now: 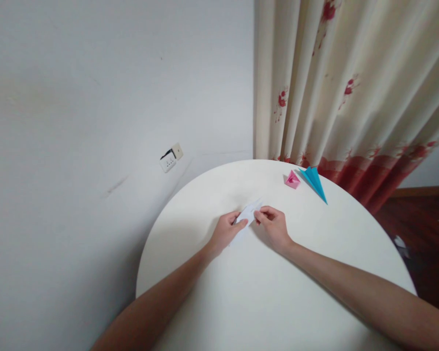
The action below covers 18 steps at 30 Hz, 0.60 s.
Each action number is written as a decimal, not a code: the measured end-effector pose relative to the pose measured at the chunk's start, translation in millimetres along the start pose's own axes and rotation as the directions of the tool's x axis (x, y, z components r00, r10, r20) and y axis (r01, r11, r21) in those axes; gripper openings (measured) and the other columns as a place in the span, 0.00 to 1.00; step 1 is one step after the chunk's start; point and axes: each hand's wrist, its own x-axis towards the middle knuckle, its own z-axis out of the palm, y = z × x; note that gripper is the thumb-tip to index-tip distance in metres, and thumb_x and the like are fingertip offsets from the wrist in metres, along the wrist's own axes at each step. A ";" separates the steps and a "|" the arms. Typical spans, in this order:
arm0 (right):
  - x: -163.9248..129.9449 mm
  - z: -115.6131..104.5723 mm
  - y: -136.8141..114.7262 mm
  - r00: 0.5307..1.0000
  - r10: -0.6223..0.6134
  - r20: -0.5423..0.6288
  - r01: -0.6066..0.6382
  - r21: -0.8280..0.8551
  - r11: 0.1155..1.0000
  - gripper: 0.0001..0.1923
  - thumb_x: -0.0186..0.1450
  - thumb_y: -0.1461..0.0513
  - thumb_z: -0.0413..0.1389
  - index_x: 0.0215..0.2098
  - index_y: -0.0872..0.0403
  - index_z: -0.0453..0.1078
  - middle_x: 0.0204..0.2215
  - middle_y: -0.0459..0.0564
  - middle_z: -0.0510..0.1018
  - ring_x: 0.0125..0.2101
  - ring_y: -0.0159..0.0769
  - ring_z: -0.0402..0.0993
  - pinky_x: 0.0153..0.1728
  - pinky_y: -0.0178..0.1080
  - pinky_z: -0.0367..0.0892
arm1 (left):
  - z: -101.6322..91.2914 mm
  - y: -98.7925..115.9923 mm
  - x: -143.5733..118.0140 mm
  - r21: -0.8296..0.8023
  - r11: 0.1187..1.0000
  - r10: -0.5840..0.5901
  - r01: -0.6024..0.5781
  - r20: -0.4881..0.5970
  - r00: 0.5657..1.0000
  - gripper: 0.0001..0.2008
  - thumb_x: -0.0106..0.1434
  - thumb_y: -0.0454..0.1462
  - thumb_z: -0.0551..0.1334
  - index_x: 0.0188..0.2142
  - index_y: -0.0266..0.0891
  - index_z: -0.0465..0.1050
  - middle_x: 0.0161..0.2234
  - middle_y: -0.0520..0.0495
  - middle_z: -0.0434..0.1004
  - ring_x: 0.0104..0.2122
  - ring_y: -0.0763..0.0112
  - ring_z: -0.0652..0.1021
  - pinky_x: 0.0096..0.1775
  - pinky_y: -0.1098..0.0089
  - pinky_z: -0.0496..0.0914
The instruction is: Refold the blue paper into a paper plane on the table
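Note:
A folded piece of white paper (pixel 247 213) is held between my two hands, just above the middle of the table. My left hand (pixel 226 230) grips its left side, the thumb lying on top and the fingers curled beneath. At the right edge, my right hand (pixel 272 224) pinches the paper between thumb and index finger. The lower tip of the paper shows below my left hand. Its exact folds are too pale to make out against the white tabletop.
The round white table (pixel 278 302) stands against a wall with a socket (pixel 168 162). Toward its far right edge lie a pink folded paper piece (pixel 292 180) and a blue paper plane (pixel 314 184). A flowered curtain (pixel 347 97) hangs behind them.

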 end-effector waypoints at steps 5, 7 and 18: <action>5.5 -1.5 7.0 0.998 0.047 -0.039 -0.044 0.070 0.997 0.12 0.56 0.53 0.65 0.24 0.52 0.72 0.19 0.44 0.73 0.22 0.33 0.67 0.27 0.37 0.62 | -2.5 -7.9 1.2 0.118 0.993 -0.033 0.030 0.030 0.999 0.20 0.56 0.50 0.67 0.29 0.33 0.80 0.23 0.50 0.74 0.20 0.74 0.68 0.24 0.74 0.56; 8.1 -1.4 8.4 0.996 0.080 -0.032 -0.076 0.122 0.990 0.14 0.56 0.51 0.66 0.25 0.52 0.73 0.19 0.44 0.73 0.22 0.33 0.66 0.26 0.37 0.62 | -3.7 -9.0 1.2 0.134 0.991 -0.030 0.027 0.017 0.999 0.21 0.57 0.51 0.66 0.28 0.33 0.80 0.22 0.49 0.75 0.20 0.74 0.68 0.24 0.73 0.56; 5.5 3.6 8.8 0.956 0.155 0.251 -0.180 0.079 0.980 0.19 0.55 0.49 0.68 0.24 0.56 0.74 0.18 0.46 0.75 0.20 0.32 0.66 0.23 0.36 0.57 | -3.2 -12.8 2.6 0.095 0.994 0.043 -0.045 0.021 0.999 0.31 0.63 0.60 0.58 0.26 0.35 0.81 0.22 0.47 0.76 0.20 0.71 0.69 0.24 0.71 0.58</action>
